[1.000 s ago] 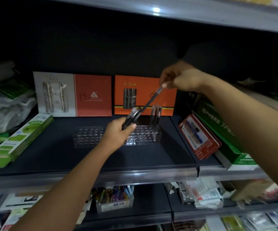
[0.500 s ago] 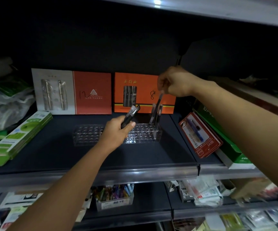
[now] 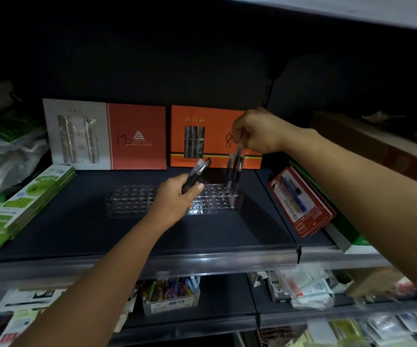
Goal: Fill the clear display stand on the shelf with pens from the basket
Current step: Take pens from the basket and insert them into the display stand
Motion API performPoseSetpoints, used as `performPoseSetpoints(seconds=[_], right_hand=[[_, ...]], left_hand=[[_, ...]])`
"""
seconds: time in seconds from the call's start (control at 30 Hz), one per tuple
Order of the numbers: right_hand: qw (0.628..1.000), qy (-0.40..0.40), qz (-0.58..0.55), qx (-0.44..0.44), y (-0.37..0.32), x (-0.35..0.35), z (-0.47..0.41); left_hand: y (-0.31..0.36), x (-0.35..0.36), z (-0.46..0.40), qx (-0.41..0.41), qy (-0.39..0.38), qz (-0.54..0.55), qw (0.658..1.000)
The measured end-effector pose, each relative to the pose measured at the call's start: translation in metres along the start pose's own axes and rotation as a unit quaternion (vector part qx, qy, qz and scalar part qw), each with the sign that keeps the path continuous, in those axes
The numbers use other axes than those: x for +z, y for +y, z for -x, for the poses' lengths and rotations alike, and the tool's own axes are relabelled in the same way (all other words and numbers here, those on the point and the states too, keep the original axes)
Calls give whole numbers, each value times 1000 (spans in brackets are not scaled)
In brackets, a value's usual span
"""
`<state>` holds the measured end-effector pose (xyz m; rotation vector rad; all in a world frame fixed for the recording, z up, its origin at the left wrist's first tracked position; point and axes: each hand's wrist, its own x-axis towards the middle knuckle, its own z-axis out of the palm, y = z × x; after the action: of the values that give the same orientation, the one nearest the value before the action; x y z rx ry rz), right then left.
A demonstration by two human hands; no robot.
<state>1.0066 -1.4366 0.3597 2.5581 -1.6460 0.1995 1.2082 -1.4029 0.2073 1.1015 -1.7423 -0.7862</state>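
While two hands [image 3: 175,199] [image 3: 260,131] hold, three pens [image 3: 235,171] upright

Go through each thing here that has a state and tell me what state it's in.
Clear plastic display stand: mostly empty, pens only at its right end.
Dark pens standing in it: upright.
Right hand: pinching the top of one upright pen.
Left hand: gripping a bundle of dark pens, tilted.

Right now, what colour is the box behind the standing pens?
Orange box, seen best in the head view.
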Motion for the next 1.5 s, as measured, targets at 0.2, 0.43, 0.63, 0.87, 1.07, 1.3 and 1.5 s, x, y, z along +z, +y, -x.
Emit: performPoseSetpoints(seconds=[0.2, 0.43, 0.63, 0.87, 1.07, 1.3, 1.5], right_hand=[[1000, -9, -4, -8, -5, 12, -3], [999, -41, 8, -11, -10, 28, -9], [999, -44, 13, -19, -10, 34, -12], [999, -43, 19, -15, -6, 34, -15], [996, -44, -74, -4, -8, 24, -10], [960, -71, -265, -52, -29, -2, 15], [956, -45, -275, -88, -39, -12, 23]], left_hand=[[0, 1, 0, -1, -6, 0, 1000], [1, 0, 1, -1, -8, 6, 1000], [-1, -1, 0, -6, -4, 13, 1000], [2, 0, -1, 11, -3, -3, 1000], [7, -1, 0, 9, -11, 28, 1000], [22, 2, 0, 7, -19, 76, 997], [31, 6, 1, -5, -30, 71, 997]])
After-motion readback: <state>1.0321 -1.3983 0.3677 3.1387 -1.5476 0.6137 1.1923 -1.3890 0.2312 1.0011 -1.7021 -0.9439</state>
